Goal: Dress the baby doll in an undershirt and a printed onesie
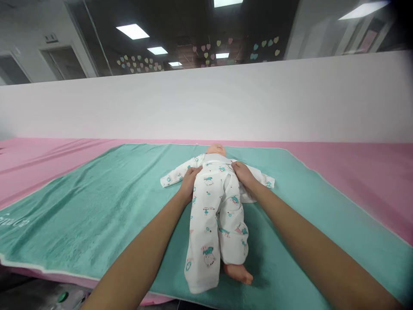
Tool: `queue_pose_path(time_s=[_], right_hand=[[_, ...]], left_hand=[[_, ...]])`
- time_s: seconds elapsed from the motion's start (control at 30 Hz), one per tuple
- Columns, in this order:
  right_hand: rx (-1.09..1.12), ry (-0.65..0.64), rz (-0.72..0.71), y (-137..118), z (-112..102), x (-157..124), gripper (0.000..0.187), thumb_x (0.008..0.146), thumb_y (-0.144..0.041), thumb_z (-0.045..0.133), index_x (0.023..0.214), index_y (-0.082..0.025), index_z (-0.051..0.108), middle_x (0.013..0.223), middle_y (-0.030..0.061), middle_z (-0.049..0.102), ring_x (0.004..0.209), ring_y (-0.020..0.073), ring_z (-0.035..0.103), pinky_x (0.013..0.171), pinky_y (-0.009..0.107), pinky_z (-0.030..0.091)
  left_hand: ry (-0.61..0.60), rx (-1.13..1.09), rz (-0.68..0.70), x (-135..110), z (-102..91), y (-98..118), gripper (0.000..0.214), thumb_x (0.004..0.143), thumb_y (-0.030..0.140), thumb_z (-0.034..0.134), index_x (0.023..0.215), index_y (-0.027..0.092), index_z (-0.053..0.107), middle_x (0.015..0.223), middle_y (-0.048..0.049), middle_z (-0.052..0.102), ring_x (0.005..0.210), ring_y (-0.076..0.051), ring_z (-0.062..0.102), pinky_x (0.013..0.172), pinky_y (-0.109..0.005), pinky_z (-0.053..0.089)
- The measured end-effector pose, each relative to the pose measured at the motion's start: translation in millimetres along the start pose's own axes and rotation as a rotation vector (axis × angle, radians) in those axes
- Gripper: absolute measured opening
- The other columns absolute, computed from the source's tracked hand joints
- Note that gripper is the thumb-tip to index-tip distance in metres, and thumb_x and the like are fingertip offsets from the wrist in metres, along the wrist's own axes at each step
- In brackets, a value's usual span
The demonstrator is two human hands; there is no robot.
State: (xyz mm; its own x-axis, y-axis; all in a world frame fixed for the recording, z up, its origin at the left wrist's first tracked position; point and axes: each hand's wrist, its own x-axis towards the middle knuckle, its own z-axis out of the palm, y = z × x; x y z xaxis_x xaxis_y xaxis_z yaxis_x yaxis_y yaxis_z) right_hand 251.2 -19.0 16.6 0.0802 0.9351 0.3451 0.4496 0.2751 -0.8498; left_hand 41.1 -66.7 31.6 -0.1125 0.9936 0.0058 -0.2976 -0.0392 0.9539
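A baby doll (217, 149) lies on its back on a teal towel (97, 206), its head at the far end. It wears a white top (180, 173) with teal and pink prints and matching pants (206, 224). My left hand (190, 183) grips the waist of the pants on the left side, fingers closed on the cloth. On the right side of the waist, my right hand (242, 173) pinches the same pants. One bare foot (238, 273) sticks out of the right pant leg; the left leg's cuff covers the other foot.
The towel lies over a pink sheet (355, 172). A white wall (206, 103) rises behind, with dark glass and heart stickers above it. At the lower left, beyond the sheet's edge, a grey object with a green button (63, 296) is partly visible.
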Motion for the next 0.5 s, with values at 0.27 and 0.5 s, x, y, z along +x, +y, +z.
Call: queue_pose_path(time_s=[0.27,0.5], right_hand=[[-0.115,-0.208,-0.406,-46.1,-8.4,0.4,0.021,0.079,-0.037,0.055,0.092,-0.024,0.065,0.103,0.0026,0.061,0.097,0.0192,0.052,0.084,0.032,0.038],[-0.501,-0.230,-0.428,-67.0,11.2,25.5,0.024,0.083,-0.035,0.049,0.065,-0.020,0.057,0.073,0.0014,0.061,0.073,0.0167,0.051,0.065,0.029,0.032]], left_hand=[[-0.078,0.048,0.034,3.2,-2.2,-4.3,0.037,0.065,0.047,0.071,0.064,0.018,0.048,0.062,0.0043,0.046,0.058,-0.010,0.043,0.056,-0.025,0.034],[-0.102,0.088,0.010,9.1,-4.6,-9.2,0.037,0.067,0.047,0.069,0.064,0.019,0.044,0.062,0.0057,0.042,0.058,-0.010,0.040,0.055,-0.024,0.033]])
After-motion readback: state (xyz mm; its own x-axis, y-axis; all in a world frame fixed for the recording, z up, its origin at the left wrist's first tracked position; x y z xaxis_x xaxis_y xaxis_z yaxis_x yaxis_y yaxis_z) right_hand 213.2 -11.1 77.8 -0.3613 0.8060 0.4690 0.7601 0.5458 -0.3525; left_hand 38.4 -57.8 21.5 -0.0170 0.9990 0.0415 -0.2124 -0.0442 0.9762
